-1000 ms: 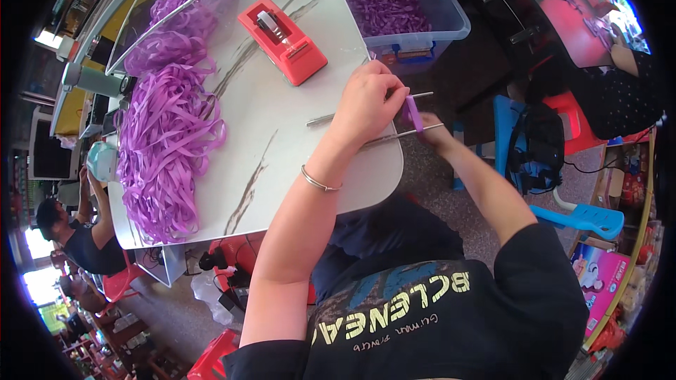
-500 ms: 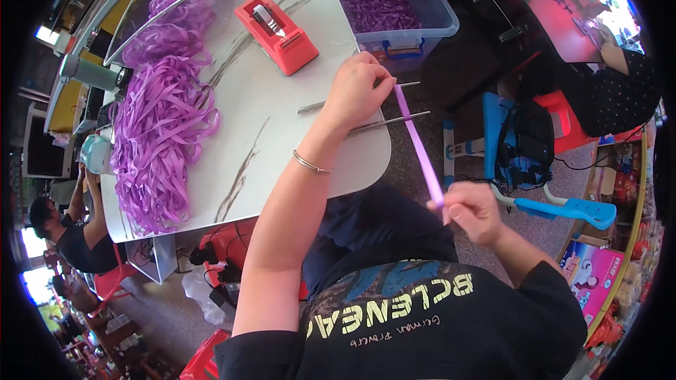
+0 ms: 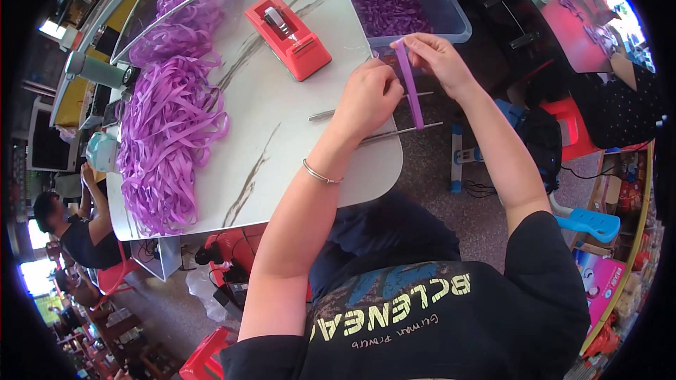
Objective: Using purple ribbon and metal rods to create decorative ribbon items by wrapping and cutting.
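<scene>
A strip of purple ribbon (image 3: 410,91) runs round the nearer of two thin metal rods (image 3: 422,127) that stick out past the right edge of the table. My right hand (image 3: 440,63) pinches its upper part, beyond the rods. My left hand (image 3: 367,95) is closed beside it at the table edge, over the rods; the ribbon end at its fingertips is mostly hidden. A red tape dispenser (image 3: 303,60) stands on the table beyond my left hand. Farther left lies a big heap of purple ribbon (image 3: 165,141).
Beyond the table edge stands a clear plastic bin (image 3: 461,28) holding purple ribbon pieces (image 3: 394,10). A green bottle (image 3: 95,69) is past the heap. One person (image 3: 88,232) sits at the left; another, in a dotted sleeve (image 3: 620,102), is at a red table (image 3: 563,32).
My right hand has swung from low near my body up beyond the rods, carrying the ribbon round the nearer rod. My left hand has stayed by the rods.
</scene>
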Tool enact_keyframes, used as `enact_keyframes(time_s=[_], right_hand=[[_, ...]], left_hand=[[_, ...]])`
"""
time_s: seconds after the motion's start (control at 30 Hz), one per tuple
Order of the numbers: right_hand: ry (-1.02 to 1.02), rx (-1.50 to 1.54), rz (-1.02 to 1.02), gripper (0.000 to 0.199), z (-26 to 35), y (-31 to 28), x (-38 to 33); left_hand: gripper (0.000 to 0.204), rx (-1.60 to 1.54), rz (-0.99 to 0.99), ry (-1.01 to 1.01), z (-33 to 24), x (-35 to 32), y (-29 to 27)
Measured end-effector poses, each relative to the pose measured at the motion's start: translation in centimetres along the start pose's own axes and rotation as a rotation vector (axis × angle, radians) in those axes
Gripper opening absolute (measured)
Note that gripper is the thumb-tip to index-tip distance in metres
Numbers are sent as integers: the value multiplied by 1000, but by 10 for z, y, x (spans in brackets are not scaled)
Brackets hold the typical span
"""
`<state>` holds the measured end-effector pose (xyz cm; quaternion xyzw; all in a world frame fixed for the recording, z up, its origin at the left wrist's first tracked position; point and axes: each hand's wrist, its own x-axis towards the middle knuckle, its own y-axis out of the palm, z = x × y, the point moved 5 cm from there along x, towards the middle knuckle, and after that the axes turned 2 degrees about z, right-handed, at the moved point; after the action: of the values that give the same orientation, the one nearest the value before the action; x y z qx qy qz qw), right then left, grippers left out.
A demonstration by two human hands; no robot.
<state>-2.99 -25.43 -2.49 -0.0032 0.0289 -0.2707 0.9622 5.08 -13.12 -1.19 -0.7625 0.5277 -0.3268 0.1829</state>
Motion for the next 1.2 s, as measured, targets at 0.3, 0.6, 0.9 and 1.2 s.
enact_keyframes(time_s=[0.3, 0.6, 0.9, 1.2], right_hand=[[229, 223, -43, 26, -84, 5, -7], [383, 343, 4, 17, -109, 19, -83], [262, 589, -137, 10, -92, 34, -119], [191, 656, -117, 9, -83, 41, -127]], left_hand=[[17, -88, -40, -52, 3, -1, 0], [19, 70, 33, -4, -2, 0, 5], [25, 84, 87, 0, -7, -1, 4], [31, 103, 84, 24, -7, -2, 3]])
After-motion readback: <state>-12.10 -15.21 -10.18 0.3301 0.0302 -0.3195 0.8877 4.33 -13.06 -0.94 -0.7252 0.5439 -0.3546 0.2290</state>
